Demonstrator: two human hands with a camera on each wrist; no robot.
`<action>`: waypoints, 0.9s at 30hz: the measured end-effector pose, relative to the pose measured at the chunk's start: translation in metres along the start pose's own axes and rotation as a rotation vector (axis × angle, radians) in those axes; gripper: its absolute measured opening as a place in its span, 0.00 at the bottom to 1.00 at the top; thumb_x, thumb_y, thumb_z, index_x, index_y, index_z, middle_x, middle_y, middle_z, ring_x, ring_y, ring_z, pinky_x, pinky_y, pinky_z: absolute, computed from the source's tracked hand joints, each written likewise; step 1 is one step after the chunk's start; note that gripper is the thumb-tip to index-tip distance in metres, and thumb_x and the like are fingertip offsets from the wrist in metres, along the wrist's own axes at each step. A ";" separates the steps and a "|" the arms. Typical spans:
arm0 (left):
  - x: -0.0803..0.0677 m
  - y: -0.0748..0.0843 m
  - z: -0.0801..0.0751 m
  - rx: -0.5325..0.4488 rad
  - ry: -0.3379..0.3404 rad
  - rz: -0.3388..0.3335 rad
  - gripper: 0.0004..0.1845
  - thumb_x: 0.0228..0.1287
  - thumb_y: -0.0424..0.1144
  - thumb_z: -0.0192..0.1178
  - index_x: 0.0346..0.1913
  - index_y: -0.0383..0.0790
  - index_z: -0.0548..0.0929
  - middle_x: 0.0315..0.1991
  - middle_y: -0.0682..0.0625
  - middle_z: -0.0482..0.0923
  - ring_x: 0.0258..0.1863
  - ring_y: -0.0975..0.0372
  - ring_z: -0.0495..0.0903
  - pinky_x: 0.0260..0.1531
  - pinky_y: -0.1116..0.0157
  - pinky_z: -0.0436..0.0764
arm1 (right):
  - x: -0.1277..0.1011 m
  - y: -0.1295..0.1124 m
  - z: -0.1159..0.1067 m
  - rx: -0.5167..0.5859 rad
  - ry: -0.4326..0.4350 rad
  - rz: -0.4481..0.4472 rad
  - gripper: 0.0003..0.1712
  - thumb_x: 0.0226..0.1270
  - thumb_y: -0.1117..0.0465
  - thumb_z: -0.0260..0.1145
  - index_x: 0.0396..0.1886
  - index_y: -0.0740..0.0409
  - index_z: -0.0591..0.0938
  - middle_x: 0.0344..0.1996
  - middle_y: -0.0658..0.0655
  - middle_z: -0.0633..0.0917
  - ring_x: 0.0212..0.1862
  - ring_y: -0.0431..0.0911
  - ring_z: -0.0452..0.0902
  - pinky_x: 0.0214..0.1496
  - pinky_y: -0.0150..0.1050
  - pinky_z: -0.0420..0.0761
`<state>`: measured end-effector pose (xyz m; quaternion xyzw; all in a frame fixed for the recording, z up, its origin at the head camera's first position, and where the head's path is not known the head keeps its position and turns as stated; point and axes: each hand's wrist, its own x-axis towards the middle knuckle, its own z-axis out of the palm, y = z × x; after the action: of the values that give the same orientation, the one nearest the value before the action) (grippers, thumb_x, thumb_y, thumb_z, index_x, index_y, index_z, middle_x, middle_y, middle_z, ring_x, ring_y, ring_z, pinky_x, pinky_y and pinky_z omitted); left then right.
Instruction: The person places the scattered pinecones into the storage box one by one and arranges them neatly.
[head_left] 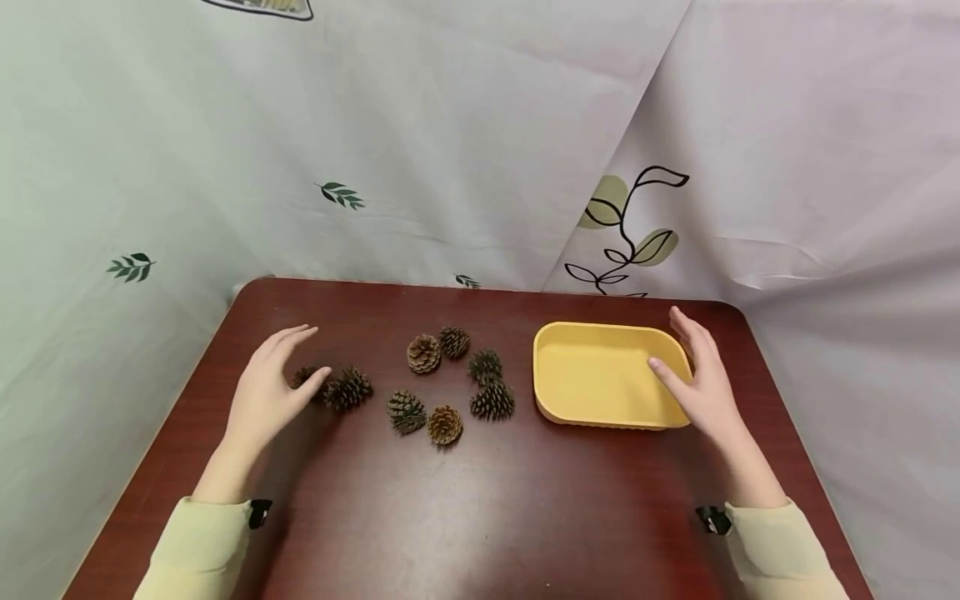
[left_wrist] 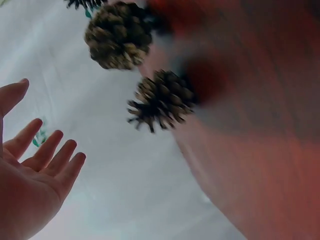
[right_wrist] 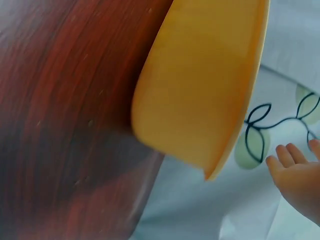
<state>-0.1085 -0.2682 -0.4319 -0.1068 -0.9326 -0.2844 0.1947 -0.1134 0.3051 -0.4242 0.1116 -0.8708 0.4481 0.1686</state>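
Note:
My left hand (head_left: 262, 390) hovers at the left of the table, thumb and fingers spread, holding nothing. Closest to it are two brown pine cones, one (head_left: 349, 388) just past the thumb and another (head_left: 303, 377) partly hidden behind the hand. The left wrist view shows a pine cone (left_wrist: 162, 97) with open scales, apart from the relaxed fingers. On the other side, my right hand (head_left: 705, 383) is spread over the right end of a yellow rectangular container (head_left: 592, 375), with nothing gripped. Seen from the right wrist, the container's side wall (right_wrist: 195, 85) stands apart from that hand.
Several more pine cones lie mid-table, among them a lighter one (head_left: 423, 354), an open one (head_left: 445, 425) and a dark one (head_left: 492, 401). The dark red wooden table (head_left: 465, 517) has rounded far corners. White cloth (head_left: 450, 150) with leaf prints hangs behind it.

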 end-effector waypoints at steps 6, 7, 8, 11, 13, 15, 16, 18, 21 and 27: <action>-0.009 -0.023 -0.002 -0.028 -0.022 -0.065 0.30 0.60 0.29 0.76 0.66 0.33 0.81 0.66 0.32 0.78 0.66 0.35 0.75 0.59 0.34 0.75 | -0.004 0.016 -0.011 0.090 0.029 0.043 0.41 0.69 0.76 0.68 0.81 0.67 0.66 0.75 0.66 0.71 0.71 0.23 0.65 0.74 0.13 0.63; -0.011 -0.026 -0.003 -0.033 -0.028 -0.078 0.30 0.60 0.29 0.76 0.66 0.33 0.81 0.66 0.32 0.78 0.66 0.35 0.75 0.59 0.34 0.75 | -0.005 0.019 -0.012 0.098 0.036 0.053 0.41 0.70 0.77 0.67 0.81 0.67 0.66 0.75 0.63 0.72 0.70 0.23 0.65 0.74 0.13 0.64; -0.013 -0.030 -0.003 -0.039 -0.036 -0.089 0.30 0.60 0.29 0.76 0.66 0.33 0.81 0.66 0.31 0.78 0.66 0.35 0.75 0.59 0.34 0.75 | -0.006 0.022 -0.014 0.103 0.043 0.060 0.40 0.70 0.77 0.67 0.80 0.67 0.66 0.76 0.60 0.72 0.70 0.23 0.66 0.74 0.13 0.64; -0.018 -0.039 -0.005 -0.052 -0.063 -0.122 0.30 0.60 0.29 0.76 0.66 0.33 0.81 0.66 0.30 0.77 0.66 0.34 0.74 0.58 0.33 0.75 | -0.010 0.029 -0.018 0.098 0.055 0.082 0.39 0.71 0.76 0.67 0.80 0.66 0.67 0.74 0.47 0.74 0.69 0.22 0.67 0.73 0.13 0.64; -0.022 -0.043 -0.006 -0.063 -0.088 -0.141 0.31 0.61 0.28 0.76 0.67 0.32 0.80 0.66 0.30 0.77 0.65 0.34 0.75 0.57 0.33 0.75 | -0.012 0.033 -0.021 0.096 0.059 0.097 0.39 0.72 0.75 0.67 0.80 0.65 0.67 0.71 0.38 0.74 0.69 0.22 0.67 0.73 0.13 0.64; -0.025 -0.047 -0.006 -0.072 -0.114 -0.155 0.31 0.61 0.29 0.76 0.68 0.32 0.79 0.66 0.29 0.76 0.65 0.34 0.75 0.57 0.33 0.76 | -0.013 0.037 -0.024 0.094 0.062 0.115 0.38 0.72 0.74 0.67 0.80 0.66 0.67 0.70 0.35 0.74 0.69 0.22 0.67 0.73 0.13 0.64; -0.026 -0.048 -0.006 -0.077 -0.126 -0.162 0.31 0.61 0.28 0.76 0.68 0.31 0.79 0.66 0.29 0.76 0.65 0.34 0.75 0.57 0.33 0.76 | -0.014 0.039 -0.025 0.093 0.063 0.129 0.38 0.73 0.74 0.67 0.80 0.65 0.67 0.71 0.37 0.75 0.69 0.22 0.67 0.73 0.13 0.64; -0.027 -0.050 -0.006 -0.085 -0.145 -0.170 0.32 0.61 0.28 0.76 0.68 0.31 0.79 0.66 0.29 0.76 0.64 0.34 0.76 0.56 0.33 0.77 | -0.016 0.044 -0.027 0.094 0.066 0.161 0.37 0.74 0.72 0.67 0.80 0.65 0.67 0.72 0.40 0.75 0.70 0.23 0.67 0.73 0.13 0.65; -0.027 -0.054 -0.003 -0.088 -0.163 -0.171 0.32 0.61 0.29 0.76 0.68 0.31 0.79 0.66 0.29 0.76 0.63 0.35 0.77 0.57 0.35 0.77 | -0.019 0.050 -0.031 0.102 0.065 0.211 0.37 0.76 0.70 0.66 0.81 0.62 0.67 0.74 0.43 0.75 0.71 0.24 0.67 0.73 0.13 0.65; -0.027 -0.058 0.003 -0.098 -0.201 -0.180 0.33 0.61 0.31 0.77 0.69 0.31 0.78 0.66 0.28 0.76 0.62 0.34 0.77 0.57 0.33 0.76 | -0.025 0.066 -0.035 0.149 0.040 0.277 0.36 0.78 0.68 0.66 0.81 0.63 0.66 0.67 0.32 0.75 0.68 0.23 0.69 0.70 0.14 0.69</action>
<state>-0.1027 -0.3167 -0.4741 -0.0599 -0.9383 -0.3337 0.0683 -0.1065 0.3728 -0.4641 -0.0067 -0.8388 0.5324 0.1138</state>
